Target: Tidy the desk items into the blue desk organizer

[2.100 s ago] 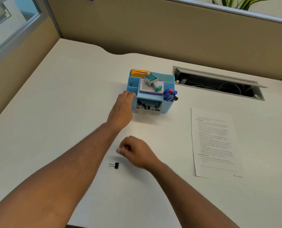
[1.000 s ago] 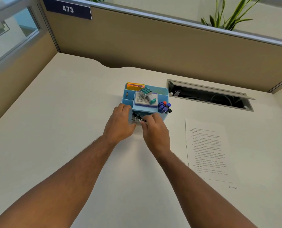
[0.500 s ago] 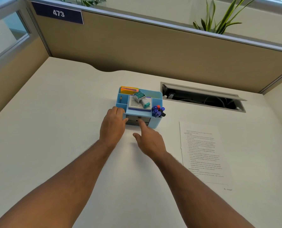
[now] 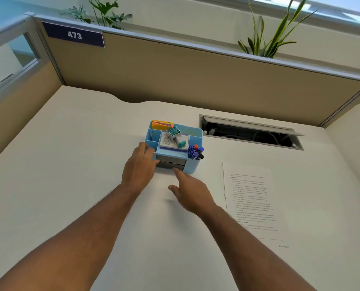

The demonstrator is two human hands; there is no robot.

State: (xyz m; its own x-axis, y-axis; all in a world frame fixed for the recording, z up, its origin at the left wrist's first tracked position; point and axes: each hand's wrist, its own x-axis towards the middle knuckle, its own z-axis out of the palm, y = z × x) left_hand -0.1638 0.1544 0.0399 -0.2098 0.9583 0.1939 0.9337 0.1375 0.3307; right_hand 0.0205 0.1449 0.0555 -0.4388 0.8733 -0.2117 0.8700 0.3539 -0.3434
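Note:
The blue desk organizer (image 4: 193,165) stands mid-desk. It holds orange sticky notes (image 4: 161,124) at the back left, a notepad (image 4: 170,142) with a teal stamp (image 4: 178,139) on it, and several purple markers (image 4: 195,152) at the right. Its grey front drawer (image 4: 171,164) sits flush. My left hand (image 4: 140,166) rests against the organizer's left front corner, fingers on its side. My right hand (image 4: 191,192) lies just in front, forefinger tip touching the drawer front, nothing in it.
A printed sheet of paper (image 4: 252,198) lies to the right of the organizer. An open cable slot (image 4: 250,133) is cut into the desk behind it. Tan partition walls close the desk at the back and left.
The binder clip that lay on the desk is gone from view. My right hand went to the open drawer, the drawer slid shut, and the hand has drawn back slightly.

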